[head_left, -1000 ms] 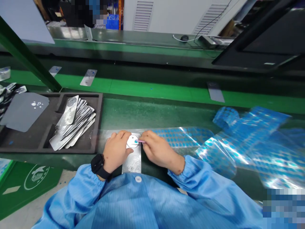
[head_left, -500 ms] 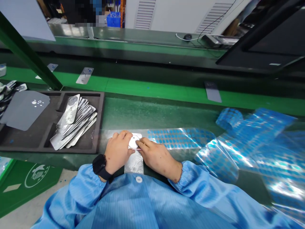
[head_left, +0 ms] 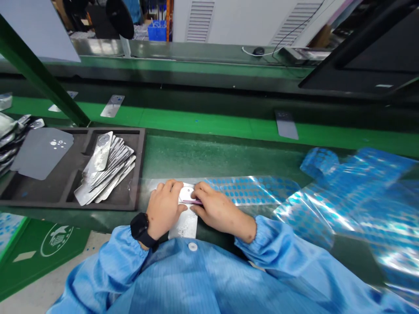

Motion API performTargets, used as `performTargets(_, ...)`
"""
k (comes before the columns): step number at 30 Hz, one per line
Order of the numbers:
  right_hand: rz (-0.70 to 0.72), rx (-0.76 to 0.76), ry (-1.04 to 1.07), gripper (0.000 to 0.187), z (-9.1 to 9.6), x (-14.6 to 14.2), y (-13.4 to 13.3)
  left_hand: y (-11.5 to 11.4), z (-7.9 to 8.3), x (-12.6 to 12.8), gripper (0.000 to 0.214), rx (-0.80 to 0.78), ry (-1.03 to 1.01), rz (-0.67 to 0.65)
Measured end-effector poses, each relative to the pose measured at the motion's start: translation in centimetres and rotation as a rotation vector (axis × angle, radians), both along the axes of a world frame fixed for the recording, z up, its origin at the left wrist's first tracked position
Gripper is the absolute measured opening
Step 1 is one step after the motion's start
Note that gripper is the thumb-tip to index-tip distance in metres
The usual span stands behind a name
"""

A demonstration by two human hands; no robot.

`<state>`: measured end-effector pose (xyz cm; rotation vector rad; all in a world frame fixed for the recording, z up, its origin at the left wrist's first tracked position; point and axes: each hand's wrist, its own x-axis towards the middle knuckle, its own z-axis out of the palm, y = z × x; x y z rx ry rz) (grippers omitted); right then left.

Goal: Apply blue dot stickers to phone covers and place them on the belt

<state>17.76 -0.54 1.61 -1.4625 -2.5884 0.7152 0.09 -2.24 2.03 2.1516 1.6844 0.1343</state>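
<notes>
A flat silver metal plate (head_left: 183,224) with a round ring near its far end lies in front of me on the bench. My left hand (head_left: 164,204) grips its left edge, fingers bent over the far end and thumb on its face. My right hand (head_left: 214,209) is on the plate's right side, pinching a slim purple-pink tool (head_left: 192,202) that looks like tweezers and lies across the ring. Its tip is too small to make out. A clear strip with rows of blue round stickers (head_left: 248,189) runs rightward from behind my hands.
To the left, a dark tray (head_left: 139,170) holds a fanned pile of silver plates (head_left: 108,172) and a grey sheet (head_left: 42,152). Crumpled blue-dotted film (head_left: 360,196) covers the right side. Single plates (head_left: 113,106) lie on the green belt (head_left: 196,122). A black monitor (head_left: 376,56) overhangs the right.
My right fingers have drawn back from the ring and curled, and the purple-pink tool now shows across the plate. My left hand stays on the plate. The view has shifted slightly.
</notes>
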Motion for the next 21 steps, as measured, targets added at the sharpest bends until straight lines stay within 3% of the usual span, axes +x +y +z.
performTargets(3,-0.105,-0.026,0.036,0.031,0.4,-0.4,1.2,-0.4,-0.7,0.2,0.054,0.05,-0.023,0.042)
performTargets(6,-0.156,-0.048,0.039,0.019,0.5,-0.9,2.1,-1.3,-2.0,0.7,0.054,0.161,-0.084,0.109)
performTargets(9,-0.159,-0.159,0.105,0.015,0.7,-1.0,3.9,-2.6,-2.6,1.0,0.041,0.365,-0.177,0.149)
performTargets(11,-0.181,-0.187,0.191,0.012,1.5,-0.8,6.7,-3.1,-1.7,0.2,0.028,0.559,-0.251,0.151)
performTargets(14,-0.38,-0.012,0.323,0.011,3.8,-0.4,12.8,-2.2,1.6,-3.8,0.014,0.776,-0.226,0.229)
performTargets(17,-0.603,0.238,0.361,0.02,6.5,-0.1,17.4,1.0,5.1,-10.2,0.021,0.651,0.029,0.549)
performTargets(18,-0.622,0.286,0.387,0.022,7.1,-0.1,17.9,2.3,5.9,-12.3,0.026,0.603,0.053,0.586)
performTargets(19,-0.617,0.314,0.416,0.022,7.6,-0.1,17.8,3.5,6.4,-14.0,0.028,0.564,0.058,0.607)
performTargets(21,-0.553,0.261,0.481,0.016,7.9,-0.2,16.0,5.5,6.6,-16.4,0.033,0.312,0.092,0.688)
